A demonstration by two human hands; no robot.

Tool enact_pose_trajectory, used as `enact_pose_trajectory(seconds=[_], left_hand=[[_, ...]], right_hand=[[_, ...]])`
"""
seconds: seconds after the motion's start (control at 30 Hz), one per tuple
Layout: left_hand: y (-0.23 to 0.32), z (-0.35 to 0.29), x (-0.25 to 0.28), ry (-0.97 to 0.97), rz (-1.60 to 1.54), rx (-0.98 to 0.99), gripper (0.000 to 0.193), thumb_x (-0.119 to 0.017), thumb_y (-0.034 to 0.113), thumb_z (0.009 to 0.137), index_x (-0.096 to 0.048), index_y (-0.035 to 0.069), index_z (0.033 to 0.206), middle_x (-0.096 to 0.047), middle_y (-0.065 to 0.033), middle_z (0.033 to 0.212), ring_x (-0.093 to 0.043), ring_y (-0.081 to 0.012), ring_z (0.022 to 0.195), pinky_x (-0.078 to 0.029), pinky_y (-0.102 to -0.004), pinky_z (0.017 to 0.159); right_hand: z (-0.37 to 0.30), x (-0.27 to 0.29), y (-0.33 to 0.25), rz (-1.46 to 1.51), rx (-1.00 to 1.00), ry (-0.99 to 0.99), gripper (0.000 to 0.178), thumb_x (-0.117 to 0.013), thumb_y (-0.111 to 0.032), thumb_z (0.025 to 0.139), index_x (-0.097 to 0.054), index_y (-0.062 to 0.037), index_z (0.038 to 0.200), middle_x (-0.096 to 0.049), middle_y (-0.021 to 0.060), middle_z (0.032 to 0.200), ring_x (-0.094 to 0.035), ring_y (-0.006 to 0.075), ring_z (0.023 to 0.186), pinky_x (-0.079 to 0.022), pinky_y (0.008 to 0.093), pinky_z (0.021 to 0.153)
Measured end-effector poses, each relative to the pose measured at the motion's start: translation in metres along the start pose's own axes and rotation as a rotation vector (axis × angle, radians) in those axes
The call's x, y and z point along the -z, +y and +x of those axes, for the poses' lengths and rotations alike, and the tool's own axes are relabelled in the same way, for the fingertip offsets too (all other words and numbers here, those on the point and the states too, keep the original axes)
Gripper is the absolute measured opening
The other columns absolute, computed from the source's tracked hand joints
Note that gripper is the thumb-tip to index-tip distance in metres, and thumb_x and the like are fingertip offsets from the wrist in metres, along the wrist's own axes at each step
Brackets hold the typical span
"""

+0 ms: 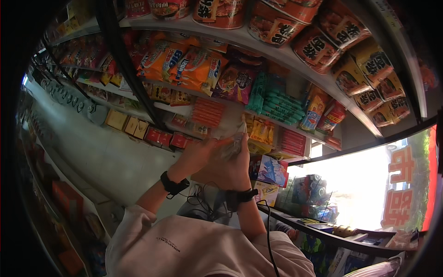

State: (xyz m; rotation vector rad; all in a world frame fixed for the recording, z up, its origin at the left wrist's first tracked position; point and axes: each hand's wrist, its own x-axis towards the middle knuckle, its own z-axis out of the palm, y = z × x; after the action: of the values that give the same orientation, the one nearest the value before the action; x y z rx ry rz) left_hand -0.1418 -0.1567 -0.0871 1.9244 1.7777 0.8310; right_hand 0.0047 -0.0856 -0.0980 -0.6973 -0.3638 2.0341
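My two hands are together in front of my chest, before the snack shelf. In my right hand [237, 162] is a crumpled, see-through piece of plastic [232, 147], perhaps a wrapper or small bag; blur hides its exact kind. The thumb and fingers close around it, with a pale tip sticking up. My left hand [196, 156] reaches across from the left, its fingertips at the plastic. Motion smears those fingers, so their grip is unclear. Red-orange packets [207, 112] lie on the shelf just beyond, and a box of yellow packets [260, 130] stands right of my right hand.
Noodle tubs [272, 27] line the upper shelf. Below are orange bags [196, 68], a purple bag [234, 79] and stacked teal packets [279, 105]. Small boxes [127, 123] stand low at left. A bright window [364, 184] is at right. Black cables [205, 203] hang below my hands.
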Motion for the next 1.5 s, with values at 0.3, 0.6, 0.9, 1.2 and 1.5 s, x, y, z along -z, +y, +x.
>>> enact_pose_trajectory(seconds=[0.3,0.6,0.9,1.2,1.5], left_hand=[[0.106,-0.032,0.051,-0.098,-0.525,-0.194,0.023,-0.062,0.01,0.095,-0.054,0.002,0.116,-0.064,-0.0161,0.086,-0.065,-0.0282,0.074,-0.049,-0.0361,0.064],[0.158,-0.054,0.06,0.04,-0.582,-0.288,0.022,-0.066,0.011,0.095,-0.062,0.001,0.114,-0.066,-0.0052,0.088,-0.059,-0.0092,0.074,-0.047,-0.026,0.068],[0.216,-0.07,0.039,-0.32,-0.992,-0.169,0.027,-0.049,0.019,0.105,-0.06,-0.003,0.117,-0.061,-0.002,0.086,-0.052,-0.0061,0.074,-0.043,-0.022,0.068],[0.279,-0.092,-0.005,-0.457,-0.976,-0.137,0.027,-0.052,0.017,0.104,-0.058,-0.002,0.121,-0.062,-0.0024,0.089,-0.053,-0.0058,0.075,-0.045,-0.0219,0.065],[0.29,-0.106,-0.019,0.031,-0.878,-0.005,0.034,-0.075,0.011,0.087,-0.066,0.001,0.118,-0.068,-0.006,0.104,-0.063,-0.0094,0.085,-0.051,-0.0244,0.08]], right_hand=[[-0.11,-0.076,-0.061,0.062,0.363,-0.245,0.033,-0.043,-0.039,0.106,-0.052,-0.008,0.107,-0.04,-0.0003,0.076,-0.038,0.0112,0.068,-0.035,0.0285,0.067],[-0.173,-0.067,-0.093,-0.214,0.794,0.04,0.032,-0.049,-0.034,0.104,-0.053,-0.0065,0.121,-0.055,0.003,0.095,-0.052,0.0131,0.089,-0.047,0.0316,0.084],[-0.252,-0.058,-0.109,-0.401,0.677,-0.078,0.028,-0.049,-0.026,0.105,-0.051,-0.0036,0.122,-0.059,0.0011,0.1,-0.056,0.0079,0.086,-0.046,0.0238,0.072],[-0.3,0.013,-0.15,-0.514,0.861,0.129,0.032,-0.048,-0.028,0.105,-0.053,-0.0027,0.123,-0.059,0.0036,0.109,-0.059,0.011,0.091,-0.049,0.0263,0.077],[-0.315,0.066,-0.133,-0.794,0.846,0.15,0.035,-0.055,-0.018,0.101,-0.051,-0.001,0.131,-0.065,0.0074,0.098,-0.063,0.0151,0.083,-0.051,0.0287,0.073]])
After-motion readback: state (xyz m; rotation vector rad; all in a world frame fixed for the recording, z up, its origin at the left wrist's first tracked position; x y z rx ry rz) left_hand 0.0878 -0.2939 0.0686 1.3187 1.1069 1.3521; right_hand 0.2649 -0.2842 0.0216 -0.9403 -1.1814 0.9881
